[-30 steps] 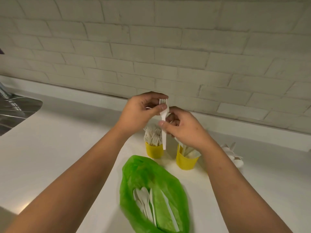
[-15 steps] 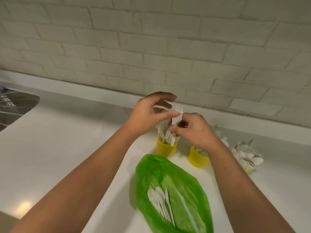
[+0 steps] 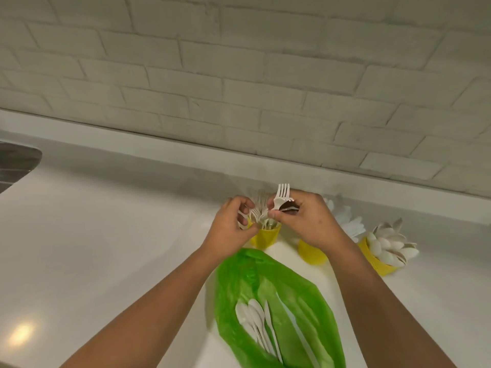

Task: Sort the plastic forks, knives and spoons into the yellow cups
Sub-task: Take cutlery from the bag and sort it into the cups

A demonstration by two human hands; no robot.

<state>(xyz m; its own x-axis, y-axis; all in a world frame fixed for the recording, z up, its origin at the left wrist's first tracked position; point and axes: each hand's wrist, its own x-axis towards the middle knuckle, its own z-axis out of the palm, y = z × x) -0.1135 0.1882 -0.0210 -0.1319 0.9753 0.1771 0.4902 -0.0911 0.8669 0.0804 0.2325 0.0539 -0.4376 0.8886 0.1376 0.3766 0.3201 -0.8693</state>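
Hidden bits first. The right wrist covers most of the middle yellow cup (image 3: 311,253); we see only its lower wall. White cutlery ends (image 3: 350,224) fan out behind that wrist, type unclear. The green bag (image 3: 289,293) runs off the bottom edge and the sink (image 3: 16,166) off the left.

The right grip (image 3: 305,221) pinches a single white fork (image 3: 283,193) at the neck, thumb against forefinger. Long axis is near upright, tines up toward the brick wall (image 3: 239,75). Its handle drops behind the thumb, so we can't tell where its end sits.

The left grip (image 3: 230,227) curls round the fork bunch (image 3: 259,208) standing in the left yellow cup (image 3: 265,237).

The right yellow cup (image 3: 373,258) holds spoons (image 3: 390,245) and leans right. The bag lies on the worktop (image 3: 106,235) with loose spoons and knives (image 3: 256,324) inside, lengthwise.
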